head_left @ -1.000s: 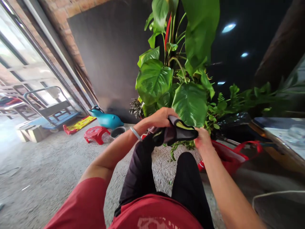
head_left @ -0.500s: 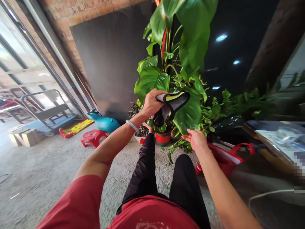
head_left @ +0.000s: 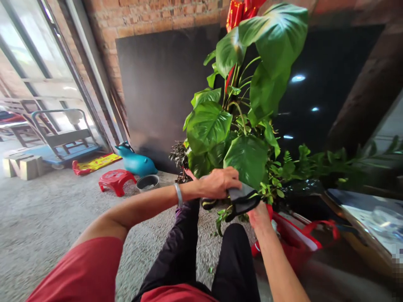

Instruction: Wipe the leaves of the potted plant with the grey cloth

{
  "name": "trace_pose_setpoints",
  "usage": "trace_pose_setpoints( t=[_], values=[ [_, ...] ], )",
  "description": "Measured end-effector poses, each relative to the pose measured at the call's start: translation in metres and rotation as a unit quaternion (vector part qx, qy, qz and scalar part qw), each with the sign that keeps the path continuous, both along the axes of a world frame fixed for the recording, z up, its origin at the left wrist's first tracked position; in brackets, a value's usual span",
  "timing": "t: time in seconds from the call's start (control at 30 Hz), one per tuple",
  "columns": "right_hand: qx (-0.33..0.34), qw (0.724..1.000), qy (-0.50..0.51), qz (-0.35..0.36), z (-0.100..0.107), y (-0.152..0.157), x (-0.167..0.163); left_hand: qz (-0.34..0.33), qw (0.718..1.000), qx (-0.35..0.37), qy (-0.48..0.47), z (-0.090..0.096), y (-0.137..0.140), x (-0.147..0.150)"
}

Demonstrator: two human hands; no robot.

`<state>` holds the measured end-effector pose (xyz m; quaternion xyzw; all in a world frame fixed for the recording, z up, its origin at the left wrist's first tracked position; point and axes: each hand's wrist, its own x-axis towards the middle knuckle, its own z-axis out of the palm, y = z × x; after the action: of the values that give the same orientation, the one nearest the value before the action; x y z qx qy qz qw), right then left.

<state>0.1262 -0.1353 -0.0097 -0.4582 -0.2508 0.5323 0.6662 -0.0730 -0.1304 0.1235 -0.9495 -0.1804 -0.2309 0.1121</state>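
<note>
My left hand [head_left: 222, 182], with a pale bangle on the wrist, is closed on a grey cloth [head_left: 241, 195] edged in black with a bit of yellow. The cloth hangs in front of the lower leaves of a tall potted plant. Just above it, a broad green leaf [head_left: 247, 157] tilts downward. My right hand [head_left: 258, 213] is at the cloth's right end, below that leaf. Its fingers are covered by the cloth, so their grip does not show. A red ribbon [head_left: 236, 16] stands at the top of the plant.
A red bag [head_left: 296, 239] lies on the floor at right, beside a cluttered table [head_left: 362, 209]. To the left are a metal bowl [head_left: 147, 183], a red stool [head_left: 116, 180], a blue animal toy [head_left: 137, 161] and a platform trolley [head_left: 67, 149]. Dark panels [head_left: 166, 84] stand behind the plant.
My left hand has brought the cloth down and to the right, from the leaf's upper part to below it. My right hand, earlier open at the leaf's tip, is now behind the cloth's end.
</note>
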Motion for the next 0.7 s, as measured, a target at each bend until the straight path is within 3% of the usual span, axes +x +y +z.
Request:
trace_pose_setpoints(
  t=[0.07, 0.17, 0.23, 0.3, 0.37, 0.43, 0.5, 0.57, 0.63, 0.7],
  values=[
    [-0.011, 1.000, -0.009, 0.017, 0.003, 0.000, 0.002, 0.005, 0.997, 0.024, -0.075, 0.032, 0.013, -0.013],
    [-0.001, 0.999, -0.013, 0.043, 0.011, 0.000, -0.003, 0.116, 0.969, 0.089, -0.201, 0.085, 0.054, -0.020],
    [0.000, 0.999, -0.013, 0.048, 0.014, -0.002, -0.009, 0.207, 0.939, 0.095, -0.259, 0.095, 0.079, -0.018],
    [-0.005, 0.999, -0.012, 0.042, 0.013, -0.004, -0.011, 0.279, 0.932, 0.042, -0.227, 0.076, 0.089, -0.016],
    [-0.008, 0.999, -0.007, 0.035, 0.008, -0.008, -0.006, 0.303, 0.946, -0.049, -0.100, 0.035, 0.080, -0.019],
    [-0.011, 1.000, -0.001, 0.020, 0.003, -0.010, 0.009, 0.264, 0.959, -0.101, -0.022, -0.010, 0.058, -0.031],
    [-0.017, 1.000, 0.004, -0.002, 0.000, -0.010, 0.028, 0.194, 0.968, -0.156, 0.042, -0.038, 0.035, -0.049],
    [-0.019, 1.000, 0.006, -0.022, 0.002, -0.006, 0.044, 0.148, 0.979, -0.141, 0.011, -0.036, 0.023, -0.067],
    [-0.012, 1.000, 0.003, -0.025, 0.005, 0.000, 0.050, 0.125, 0.986, -0.063, -0.085, -0.008, 0.026, -0.077],
    [-0.007, 1.000, -0.006, -0.021, 0.007, 0.006, 0.043, 0.133, 0.971, 0.031, -0.194, 0.030, 0.042, -0.074]
  ],
)
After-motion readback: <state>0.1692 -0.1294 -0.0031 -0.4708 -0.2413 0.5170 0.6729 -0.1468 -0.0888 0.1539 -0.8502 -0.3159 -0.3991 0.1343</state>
